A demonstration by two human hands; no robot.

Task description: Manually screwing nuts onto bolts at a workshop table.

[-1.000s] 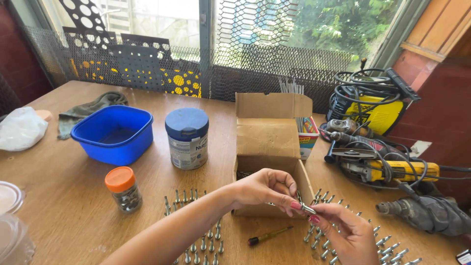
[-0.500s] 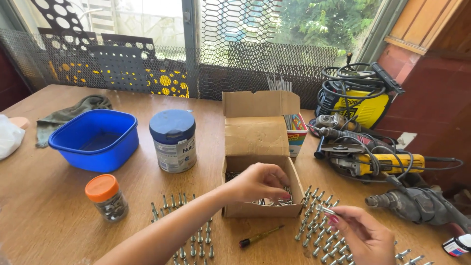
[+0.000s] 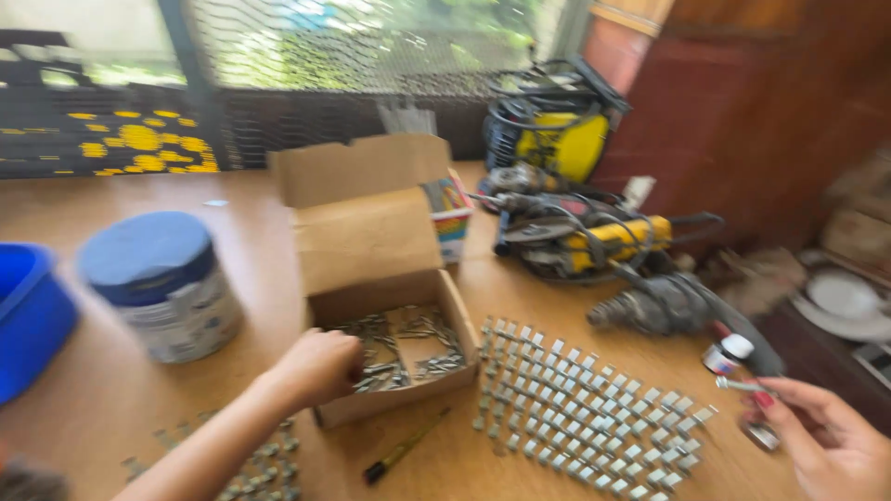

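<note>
Two hands work with small metal bolts around an open cardboard box (image 3: pixel 376 278) on the wooden worktop (image 3: pixel 260 213).

The left hand (image 3: pixel 320 366) reaches into the box, fingers curled over the loose bolts (image 3: pixel 399 343); whether it grips one, I cannot tell. The right hand (image 3: pixel 826 436), far right of the box, pinches one bolt (image 3: pixel 738 383) between fingertips. Rows of standing bolts (image 3: pixel 585 408) are just right of the box, a blue-lidded can (image 3: pixel 162 283) left of it.

Left hand (image 3: pixel 320 366) curled, forearm stretched forward; right hand (image 3: pixel 831 445) raised, fingers (image 3: pixel 775 408) pinched together
</note>
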